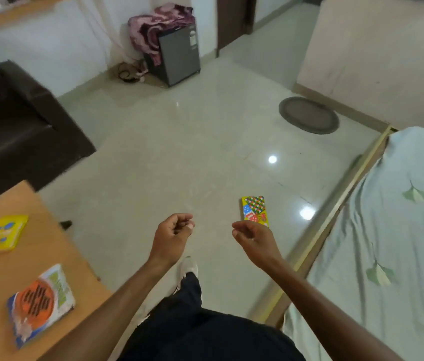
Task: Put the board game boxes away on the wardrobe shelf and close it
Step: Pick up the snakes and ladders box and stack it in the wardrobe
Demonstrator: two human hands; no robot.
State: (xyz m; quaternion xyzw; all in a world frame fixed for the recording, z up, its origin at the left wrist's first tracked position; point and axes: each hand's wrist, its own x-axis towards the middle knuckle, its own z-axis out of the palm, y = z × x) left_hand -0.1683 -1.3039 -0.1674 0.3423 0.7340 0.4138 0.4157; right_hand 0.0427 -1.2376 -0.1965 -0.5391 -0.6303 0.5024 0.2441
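Open glossy tiled floor [179,142] between the orange wooden counter [10,267] at left and the pale green bed [400,243] at right.
A yellow checker-patterned game box [253,208] lies on the floor just beyond the right hand [253,237]; two more boxes, a small yellow one [2,233] and an orange-and-white one [40,303], sit on the counter. Left hand [173,231] and right hand are loosely curled, fingers [187,225] holding nothing.

You are in a home bedroom or bedsit. Evidence: a bed [393,243] with a pale leaf-print sheet at right, a dark sofa [15,123] at left, a small grey fridge [177,56] with a blanket [158,27] draped over it, an oval floor mat [309,115], and polished floor tiles [179,152].
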